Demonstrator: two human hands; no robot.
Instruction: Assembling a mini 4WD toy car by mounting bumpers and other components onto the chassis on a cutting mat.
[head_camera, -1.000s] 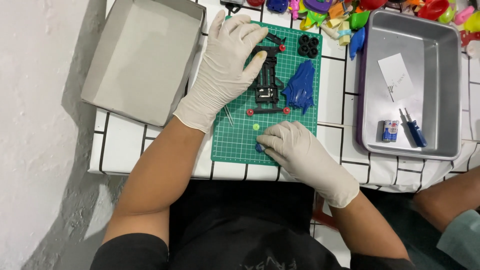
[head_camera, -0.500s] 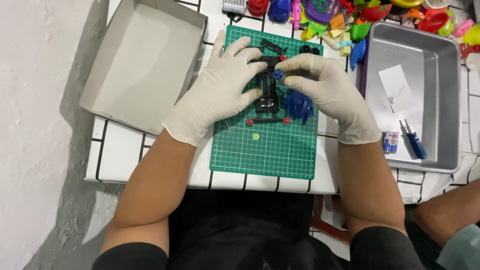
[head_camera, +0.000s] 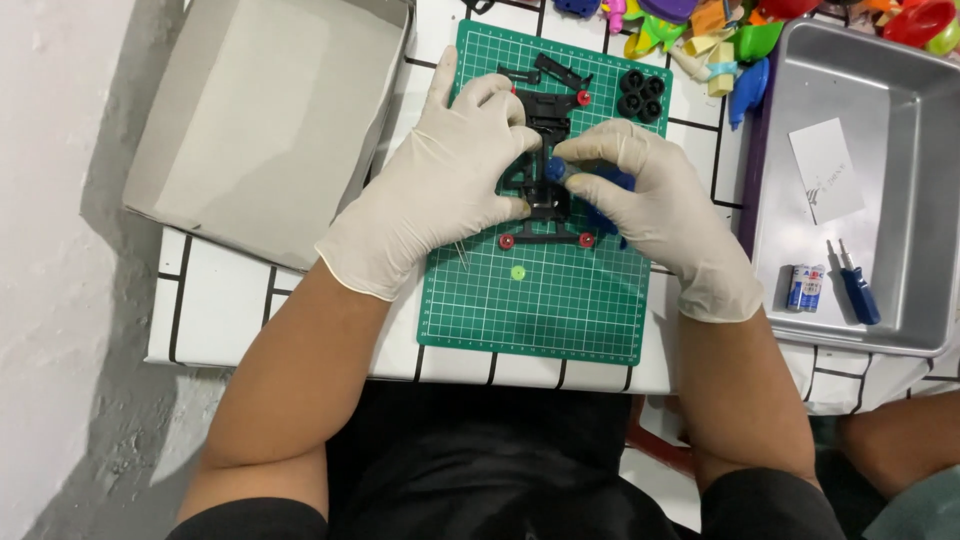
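Note:
A black toy car chassis (head_camera: 546, 205) with red axle ends lies on a green cutting mat (head_camera: 540, 300). My left hand (head_camera: 440, 185), in a white glove, holds the chassis from the left side. My right hand (head_camera: 655, 215), also gloved, pinches a small blue part (head_camera: 556, 170) against the middle of the chassis, and a larger blue piece (head_camera: 612, 183) shows under its fingers. Several black wheels (head_camera: 641, 95) and loose black parts (head_camera: 560, 70) lie at the mat's far end. A small green round piece (head_camera: 518, 272) rests on the mat below the chassis.
An empty grey cardboard box (head_camera: 265, 120) stands at the left. At the right a metal tray (head_camera: 900, 290) holds a white card (head_camera: 826, 170), batteries (head_camera: 805, 288) and a blue screwdriver (head_camera: 855, 290). Colourful toys (head_camera: 720, 30) pile at the far edge. Another person's arm (head_camera: 900, 440) is at the lower right.
My right hand moved from the mat's near edge up to the chassis and now presses a blue part onto it. My left hand stayed on the chassis.

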